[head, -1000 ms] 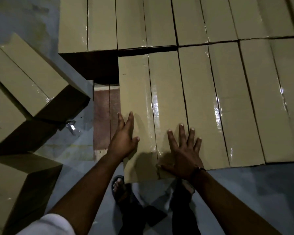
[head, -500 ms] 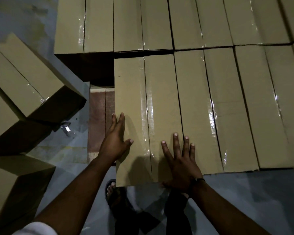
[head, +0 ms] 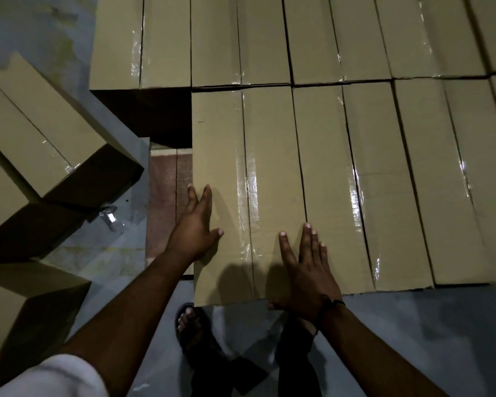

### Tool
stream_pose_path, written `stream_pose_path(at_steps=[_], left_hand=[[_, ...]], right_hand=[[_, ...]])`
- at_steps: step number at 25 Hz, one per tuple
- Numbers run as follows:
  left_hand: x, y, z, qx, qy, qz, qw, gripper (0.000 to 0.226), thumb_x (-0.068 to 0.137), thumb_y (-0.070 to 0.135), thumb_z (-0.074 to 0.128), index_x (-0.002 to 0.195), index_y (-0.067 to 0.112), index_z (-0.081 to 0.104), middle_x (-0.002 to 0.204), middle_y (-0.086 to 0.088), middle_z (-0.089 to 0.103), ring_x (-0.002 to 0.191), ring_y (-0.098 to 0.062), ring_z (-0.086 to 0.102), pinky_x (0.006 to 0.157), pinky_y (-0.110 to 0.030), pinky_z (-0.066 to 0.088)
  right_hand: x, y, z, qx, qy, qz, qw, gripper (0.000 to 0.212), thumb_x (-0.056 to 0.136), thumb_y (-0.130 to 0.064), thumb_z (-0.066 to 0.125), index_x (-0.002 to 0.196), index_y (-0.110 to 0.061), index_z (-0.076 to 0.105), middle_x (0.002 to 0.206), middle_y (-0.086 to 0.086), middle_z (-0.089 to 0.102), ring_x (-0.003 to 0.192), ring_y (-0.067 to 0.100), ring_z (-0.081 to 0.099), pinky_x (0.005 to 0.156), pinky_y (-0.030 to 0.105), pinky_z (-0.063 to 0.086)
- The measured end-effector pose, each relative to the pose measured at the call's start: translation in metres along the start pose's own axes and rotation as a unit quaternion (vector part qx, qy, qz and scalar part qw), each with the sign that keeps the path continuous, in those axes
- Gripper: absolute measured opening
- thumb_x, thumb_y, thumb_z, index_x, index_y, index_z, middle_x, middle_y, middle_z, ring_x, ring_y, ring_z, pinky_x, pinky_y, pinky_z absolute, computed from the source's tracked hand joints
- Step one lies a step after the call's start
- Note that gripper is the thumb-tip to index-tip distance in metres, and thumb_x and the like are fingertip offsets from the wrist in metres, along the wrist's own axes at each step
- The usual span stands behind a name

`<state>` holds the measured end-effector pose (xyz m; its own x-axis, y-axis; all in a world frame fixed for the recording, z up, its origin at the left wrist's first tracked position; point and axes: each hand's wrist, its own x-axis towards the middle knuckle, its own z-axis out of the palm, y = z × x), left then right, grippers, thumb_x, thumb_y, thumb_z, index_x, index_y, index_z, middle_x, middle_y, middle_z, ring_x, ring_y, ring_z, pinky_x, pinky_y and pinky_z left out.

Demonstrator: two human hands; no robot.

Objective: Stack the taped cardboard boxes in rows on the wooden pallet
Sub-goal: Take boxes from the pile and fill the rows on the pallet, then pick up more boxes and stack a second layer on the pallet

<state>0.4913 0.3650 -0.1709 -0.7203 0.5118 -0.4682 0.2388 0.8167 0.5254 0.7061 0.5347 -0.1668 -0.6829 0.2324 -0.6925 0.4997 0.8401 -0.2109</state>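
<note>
Hands: my left hand point(head: 196, 233) and right hand point(head: 307, 273) slid back, flat on tan taped cardboard box point(head: 269, 167).
Beside: reddish wooden pallet point(head: 163, 196).

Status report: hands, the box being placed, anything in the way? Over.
Hands open: left hand at box left edge, right hand flat on top. Box in front row, beside neighbour. Bare pallet to its left; nothing blocking.

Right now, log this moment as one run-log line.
box: near end juts past neighbours | left hand: open, on its left edge | right hand: flat on its top | pallet: wood showing left of box
</note>
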Motion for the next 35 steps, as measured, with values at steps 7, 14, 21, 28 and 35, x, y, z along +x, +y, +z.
stream_pose_path(at_steps=[7,14,21,28,35], left_hand=[[0.002,-0.004,0.004,0.050,-0.007,-0.003,0.999,0.108,0.089,0.028,0.078,0.165,0.027,0.000,0.169,-0.006,-0.020,0.157,-0.030,0.008,0.118,-0.047,0.036],[-0.004,-0.006,-0.011,0.113,-0.057,-0.003,0.992,0.103,0.090,0.034,0.077,0.165,0.023,0.008,0.171,-0.011,-0.008,0.152,-0.035,0.025,0.115,-0.047,0.041],[-0.083,-0.020,-0.047,0.044,-0.058,-0.010,0.997,0.095,0.090,0.035,0.077,0.164,0.020,0.019,0.172,-0.010,0.006,0.153,-0.027,0.027,0.116,-0.035,0.034],[-0.205,-0.022,-0.141,0.010,-0.024,-0.017,1.000,0.084,0.096,0.037,0.068,0.164,0.025,0.018,0.172,-0.007,0.010,0.156,-0.028,0.017,0.123,-0.044,0.028],[-0.302,-0.008,-0.220,-0.026,0.043,-0.004,0.999,0.080,0.097,0.033,0.067,0.163,0.021,0.022,0.170,-0.006,0.020,0.155,-0.026,0.021,0.123,-0.039,0.027]], right_hand=[[0.003,0.003,0.010,-0.035,0.034,0.007,0.999,0.138,0.081,-0.002,0.075,0.150,-0.032,-0.040,0.148,0.022,-0.054,0.141,0.042,-0.044,0.122,0.050,-0.013],[0.000,-0.011,-0.006,-0.048,-0.008,0.024,0.999,0.152,0.067,-0.071,0.080,0.153,-0.025,-0.036,0.151,0.029,-0.046,0.143,0.047,-0.038,0.122,0.054,-0.008],[-0.031,-0.087,-0.065,0.083,0.125,0.033,0.988,0.097,0.093,-0.071,0.050,0.164,-0.022,0.004,0.169,0.017,-0.016,0.157,0.036,-0.010,0.128,0.042,0.006],[-0.109,-0.200,-0.135,0.103,0.153,-0.026,0.982,0.076,0.098,-0.058,0.053,0.161,-0.023,0.028,0.172,0.010,0.002,0.158,0.032,0.000,0.124,0.044,0.021],[-0.183,-0.282,-0.164,0.052,0.121,-0.168,0.977,0.069,0.098,-0.046,0.062,0.156,-0.016,0.040,0.166,0.014,0.027,0.154,0.031,0.020,0.123,0.040,0.026]])
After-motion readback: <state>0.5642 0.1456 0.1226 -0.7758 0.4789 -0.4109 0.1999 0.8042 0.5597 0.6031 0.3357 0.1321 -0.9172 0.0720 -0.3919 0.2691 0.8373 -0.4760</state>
